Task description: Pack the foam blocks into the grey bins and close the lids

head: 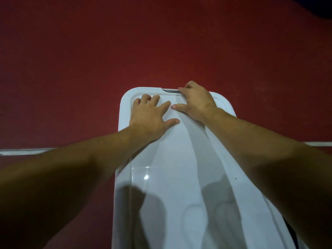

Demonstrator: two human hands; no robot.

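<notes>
A long white lid lies flat on top of a bin and fills the lower middle of the view. The bin body and any foam blocks are hidden beneath it. My left hand rests palm down on the lid's far left part, fingers spread. My right hand sits at the far edge of the lid, its fingers curled over the rim beside a dark latch slot, thumb lying on the lid surface. Both forearms stretch over the lid and cast shadows on it.
Dark red floor surrounds the bin on all sides. A pale strip runs across the floor at left and shows again at the right edge. A dark object peeks out at the lid's lower right.
</notes>
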